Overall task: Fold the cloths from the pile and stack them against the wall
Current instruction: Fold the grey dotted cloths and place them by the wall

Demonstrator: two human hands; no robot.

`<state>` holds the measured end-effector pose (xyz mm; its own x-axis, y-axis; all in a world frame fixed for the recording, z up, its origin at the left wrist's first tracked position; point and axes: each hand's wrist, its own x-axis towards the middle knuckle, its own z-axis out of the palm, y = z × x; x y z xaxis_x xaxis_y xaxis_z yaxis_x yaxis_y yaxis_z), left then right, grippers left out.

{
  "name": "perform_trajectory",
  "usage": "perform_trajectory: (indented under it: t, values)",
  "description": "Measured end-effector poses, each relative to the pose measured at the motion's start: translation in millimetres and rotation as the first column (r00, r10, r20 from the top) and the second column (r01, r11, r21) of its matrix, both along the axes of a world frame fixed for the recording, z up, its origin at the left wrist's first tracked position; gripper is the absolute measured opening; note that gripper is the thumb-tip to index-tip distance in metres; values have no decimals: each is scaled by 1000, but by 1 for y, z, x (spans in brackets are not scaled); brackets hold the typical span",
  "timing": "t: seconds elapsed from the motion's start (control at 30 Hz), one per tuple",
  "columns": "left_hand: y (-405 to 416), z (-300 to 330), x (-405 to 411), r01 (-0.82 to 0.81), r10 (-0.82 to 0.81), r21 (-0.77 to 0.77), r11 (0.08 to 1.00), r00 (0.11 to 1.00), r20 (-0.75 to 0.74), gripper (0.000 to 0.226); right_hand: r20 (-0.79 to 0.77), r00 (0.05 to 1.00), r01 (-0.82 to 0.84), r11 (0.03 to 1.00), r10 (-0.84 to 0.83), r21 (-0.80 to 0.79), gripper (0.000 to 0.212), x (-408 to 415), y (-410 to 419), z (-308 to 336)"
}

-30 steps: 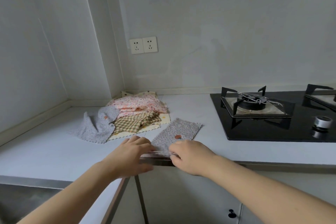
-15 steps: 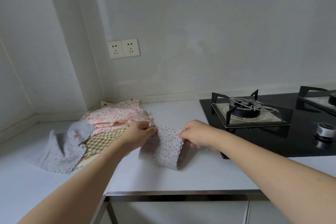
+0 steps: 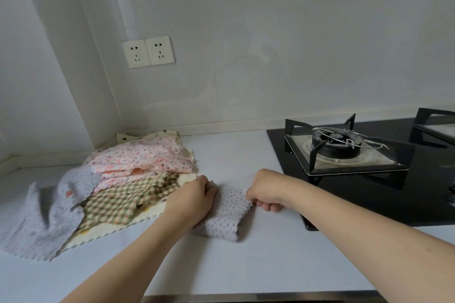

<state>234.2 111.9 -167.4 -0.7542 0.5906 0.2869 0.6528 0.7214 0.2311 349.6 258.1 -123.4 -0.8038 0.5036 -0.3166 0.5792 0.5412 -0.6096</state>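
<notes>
Far to the left of my grip, the pile of unfolded cloths sits on the table, a gray one draped off its left side, pink and checked ones on top, the heap reaching back into the corner of the wall. My left hand pinches the left top corner of the gray dotted cloth; my right hand pinches the right corner, fingers curled under. A second ago this cloth lay flat at the table's near edge; now I have carried its near edge up and over, so it sags doubled between my hands, its fold resting on the table. One fold seems nearly made. Right of my grip stands the black stove. No folded stack shows against the wall yet.
</notes>
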Motion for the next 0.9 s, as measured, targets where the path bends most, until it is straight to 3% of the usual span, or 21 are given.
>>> perform_trajectory:
  t: [0.1, 0.17, 0.23, 0.33, 0.47, 0.6, 0.8, 0.9]
  values:
    - [3, -2, 2, -8, 7, -31, 999, 1000, -15, 30, 20, 999, -38, 989, 35, 144, 14, 2, -6, 3]
    - [-3, 1, 1, 20, -19, 28, 999, 1000, -15, 27, 4, 997, -72, 952, 74, 298, 12, 6, -13, 3]
    - [-16, 4, 2, 99, -77, 183, 978, 989, -126, 25, -83, 990, -58, 863, 115, 503, 28, 13, -23, 0]
    - [-37, 5, 11, 315, -227, 308, 898, 929, -291, 19, -277, 921, -1, 713, 273, 701, 27, 22, -46, -6]
    - [-53, -4, 24, 439, -423, 167, 883, 897, -127, 36, -63, 956, -163, 695, 287, 700, 46, 25, -64, -25]
    - [-63, -11, 27, 379, -379, -70, 923, 925, 12, 69, 26, 957, -221, 673, 287, 706, 65, 30, -61, -30]
    - [-63, -1, 30, 318, -297, -352, 880, 948, 115, 55, 121, 942, -313, 682, 314, 661, 76, 36, -58, -24]
    - [-56, 19, 25, 310, -289, -412, 857, 951, 114, 51, 178, 926, -375, 749, 333, 546, 73, 31, -50, -9]
